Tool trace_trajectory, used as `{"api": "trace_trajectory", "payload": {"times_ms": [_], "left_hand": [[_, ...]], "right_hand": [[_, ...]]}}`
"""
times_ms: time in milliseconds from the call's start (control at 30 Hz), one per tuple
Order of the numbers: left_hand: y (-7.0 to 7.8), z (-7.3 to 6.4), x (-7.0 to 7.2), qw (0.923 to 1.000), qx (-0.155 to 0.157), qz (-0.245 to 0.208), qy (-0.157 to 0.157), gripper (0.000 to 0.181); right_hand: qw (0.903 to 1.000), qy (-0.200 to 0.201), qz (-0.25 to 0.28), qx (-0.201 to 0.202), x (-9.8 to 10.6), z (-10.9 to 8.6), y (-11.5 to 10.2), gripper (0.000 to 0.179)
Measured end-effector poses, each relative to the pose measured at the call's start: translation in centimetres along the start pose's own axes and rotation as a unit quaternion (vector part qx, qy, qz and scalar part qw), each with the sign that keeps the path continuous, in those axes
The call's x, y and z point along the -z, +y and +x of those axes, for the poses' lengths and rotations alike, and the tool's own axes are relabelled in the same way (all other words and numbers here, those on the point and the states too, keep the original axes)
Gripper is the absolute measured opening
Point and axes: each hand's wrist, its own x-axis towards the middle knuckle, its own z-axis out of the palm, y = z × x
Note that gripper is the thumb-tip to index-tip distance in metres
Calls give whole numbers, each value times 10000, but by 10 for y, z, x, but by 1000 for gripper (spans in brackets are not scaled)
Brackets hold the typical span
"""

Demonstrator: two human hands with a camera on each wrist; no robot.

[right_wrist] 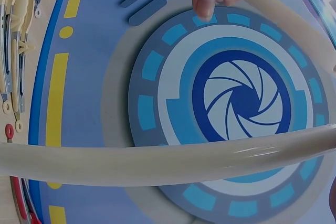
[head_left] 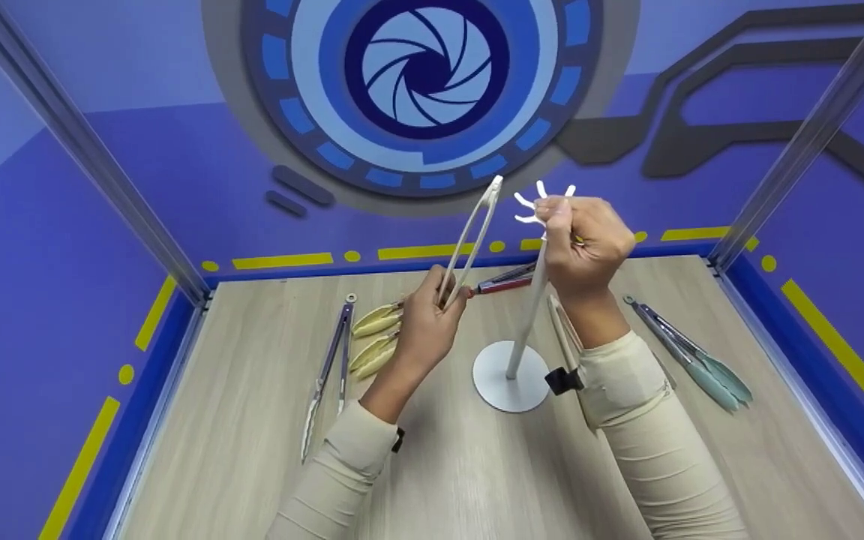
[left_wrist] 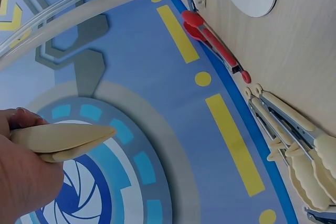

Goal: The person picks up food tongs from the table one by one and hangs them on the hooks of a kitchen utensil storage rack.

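Observation:
My left hand grips a pair of slim beige tongs, one end pointing up; the other end emerges from the fist in the left wrist view. Just to its right, my right hand holds the top of a white stand, thumb and fingers curled close to its branching hooks. The stand's pole tilts slightly and runs down to a round white base at the table. The tongs are apart from the hooks. In the right wrist view the pole crosses below the left hand.
Cream-tipped tongs and long metal tongs lie on the left of the table. Red tongs lie at the back. Beige tongs lie partly behind the right arm, teal-tipped tongs farther right. Printed panels enclose the table.

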Motion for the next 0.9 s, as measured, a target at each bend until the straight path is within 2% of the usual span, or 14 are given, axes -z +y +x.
{"api": "trace_trajectory", "payload": {"times_ms": [500, 900], "left_hand": [[2, 6, -9, 9996, 33, 269, -58, 19], [6, 9, -14, 9994, -27, 323, -145, 16]], "right_hand": [[9998, -81, -154, -15, 2, -1, 2, 27], [10000, -30, -51, -23, 2, -1, 4, 28]]}}
